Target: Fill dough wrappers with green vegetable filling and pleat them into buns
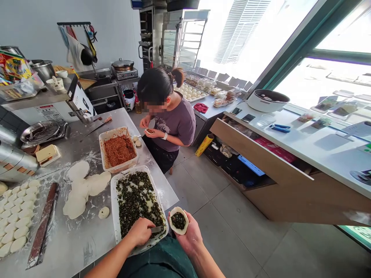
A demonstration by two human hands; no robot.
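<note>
My left hand (141, 231) is closed round a flat filling spatula (157, 229), whose blade rests at the near right corner of a white tub (113, 204) of chopped dark green filling (135, 200). On the open palm and fingers of my right hand (193, 236) lies a round dough wrapper (174, 211), cupped around a mound of green filling (178, 220). Left of the tub are overlapping flat wrappers (77, 195) and one small finished-looking bun (104, 212). Beyond it stands a second tub (102, 148) of reddish-brown filling (118, 150).
A co-worker (176, 116) sits across the table corner, holding a filled wrapper (150, 131). Dough pieces (19, 216) and a dark wooden stick (43, 226) lie on the floured steel table (87, 251). A knife (100, 125) is farther back. An open drawer (261, 154) juts out at right.
</note>
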